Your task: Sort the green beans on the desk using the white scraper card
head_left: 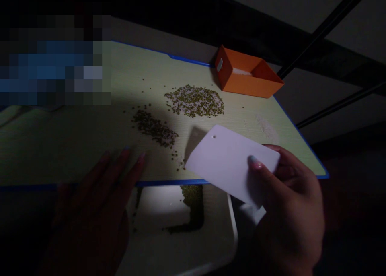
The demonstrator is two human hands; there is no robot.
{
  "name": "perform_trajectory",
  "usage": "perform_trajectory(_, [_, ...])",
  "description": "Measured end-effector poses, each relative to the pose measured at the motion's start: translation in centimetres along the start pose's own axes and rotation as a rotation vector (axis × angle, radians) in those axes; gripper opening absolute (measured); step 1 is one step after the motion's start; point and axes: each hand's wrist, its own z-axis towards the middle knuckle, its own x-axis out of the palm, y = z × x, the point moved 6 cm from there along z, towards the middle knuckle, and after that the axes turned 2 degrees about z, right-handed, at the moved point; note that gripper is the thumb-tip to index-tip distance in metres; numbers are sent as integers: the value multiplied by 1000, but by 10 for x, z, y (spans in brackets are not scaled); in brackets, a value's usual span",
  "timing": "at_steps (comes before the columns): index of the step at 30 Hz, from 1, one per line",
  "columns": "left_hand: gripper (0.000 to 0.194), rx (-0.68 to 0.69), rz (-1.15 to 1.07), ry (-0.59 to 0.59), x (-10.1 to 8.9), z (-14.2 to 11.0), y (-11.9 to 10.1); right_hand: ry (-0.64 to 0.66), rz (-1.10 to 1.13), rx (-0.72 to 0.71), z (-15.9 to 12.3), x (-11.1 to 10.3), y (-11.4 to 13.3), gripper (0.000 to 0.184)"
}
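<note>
My right hand [289,191] grips a flat white plastic scraper [230,161] by its right end, thumb on top. The scraper's left corner hangs over the table's near edge, beside a few loose green beans. My left hand [105,191] lies with fingers stretched out on the near edge of the pale table [99,139]. A narrow pile of green beans [153,127] lies just beyond its fingertips. Farther back is a wider pile of green beans [194,101] mixed with white powder or grains.
Below the near edge stands a white bin [232,227] with green beans along its inner sides. An orange open box [247,85] with white material inside sits at the back right. White powder [267,129] streaks the right side. A blurred-out area covers the upper left.
</note>
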Motion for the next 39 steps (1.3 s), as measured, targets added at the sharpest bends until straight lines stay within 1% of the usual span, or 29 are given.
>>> perform_trajectory(3, [80, 19, 20, -25, 1, -1, 2, 44, 20, 13, -3, 4, -1, 23])
perform_trajectory(7, [79, 50, 84, -26, 4, 0, 4, 11, 16, -7, -6, 2, -2, 27])
perform_trajectory(10, [81, 34, 63, -18, 4, 0, 4, 7, 1, -17, -6, 3, -2, 26])
perform_trajectory(14, [79, 51, 70, -64, 1, 0, 0, -5, -9, -18, -5, 5, -1, 27])
perform_trajectory(16, [79, 49, 67, -62, 2, -1, -1, -7, -18, -25, -5, 6, 1, 26])
perform_trajectory(20, [80, 41, 72, -46, 4, -1, 1, 50, -12, -30, -5, 14, 3, 23])
perform_trajectory(23, [80, 58, 89, -50, 4, -2, 1, 126, 22, -3, -5, 21, 3, 18])
perform_trajectory(25, [80, 73, 102, -47, 5, -2, 1, 146, 45, 19, -5, 21, 2, 17])
perform_trajectory(26, [79, 80, 114, -50, 5, -2, 1, 131, 52, 21, -5, 19, 2, 18])
perform_trajectory(29, [78, 93, 150, -70, 4, -1, 0, 16, 49, -10, -6, 9, 4, 23])
perform_trajectory(31, [79, 84, 127, -64, 4, 0, 0, -40, 37, -32, -8, 3, 6, 25])
perform_trajectory(34, [79, 62, 71, -61, 2, 0, -1, -32, 6, -28, -13, 1, 8, 22])
perform_trajectory(37, [79, 68, 80, -75, 1, -1, -2, -1, -39, -9, -15, 2, 8, 22])
perform_trajectory(39, [78, 66, 79, -72, 1, -1, -1, -14, -55, -1, -15, 1, 6, 24])
